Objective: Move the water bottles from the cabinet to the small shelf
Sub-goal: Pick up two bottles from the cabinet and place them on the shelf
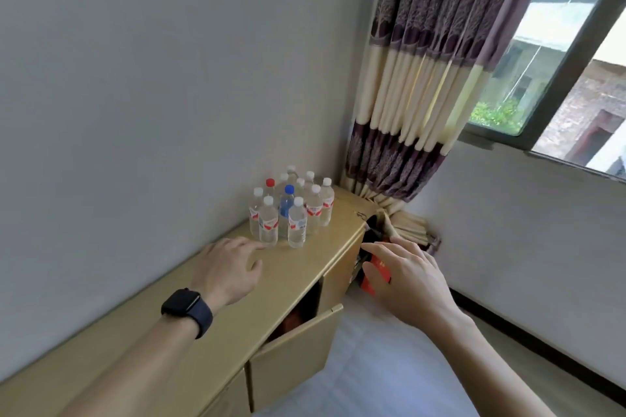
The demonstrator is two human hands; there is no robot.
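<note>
Left hand: fingers loosely spread, holding nothing, low over the surface just beside the bottles.
Clear plastic water bottles: upright in a cluster on the yellow wooden cabinet, against the wall.
Right hand: fingers extended past the cabinet's right end, in front of a red object; contact unclear.

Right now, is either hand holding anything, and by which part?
Nothing is held. The left hand reaches open toward the water bottles; the right hand hovers open before a red object, no grip visible.
</note>
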